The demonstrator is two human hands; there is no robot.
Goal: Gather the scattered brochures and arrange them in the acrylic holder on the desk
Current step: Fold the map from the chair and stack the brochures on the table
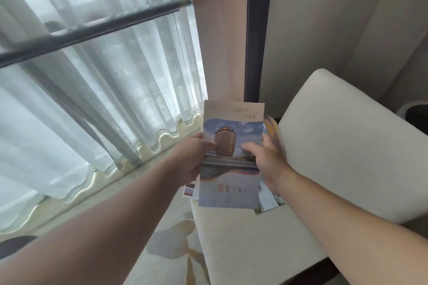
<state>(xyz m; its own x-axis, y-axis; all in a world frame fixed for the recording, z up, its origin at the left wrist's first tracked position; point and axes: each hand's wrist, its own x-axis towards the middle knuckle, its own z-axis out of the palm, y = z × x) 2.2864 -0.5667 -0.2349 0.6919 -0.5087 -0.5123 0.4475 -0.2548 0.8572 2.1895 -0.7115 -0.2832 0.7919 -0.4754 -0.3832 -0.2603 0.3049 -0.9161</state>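
Paper brochure (230, 169) pinched by left hand (192, 159); blurred right hand (266, 159), fingers seemingly spread, half hides other brochures (269, 201).

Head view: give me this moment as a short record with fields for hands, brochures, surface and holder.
left hand: grips the top brochure by its left edge, thumb on the cover
right hand: fingers extended over the brochure's right side; blurred, contact unclear
other brochures: edges show beneath the top one, at its right
surface: cream chair seat
acrylic holder: not in view
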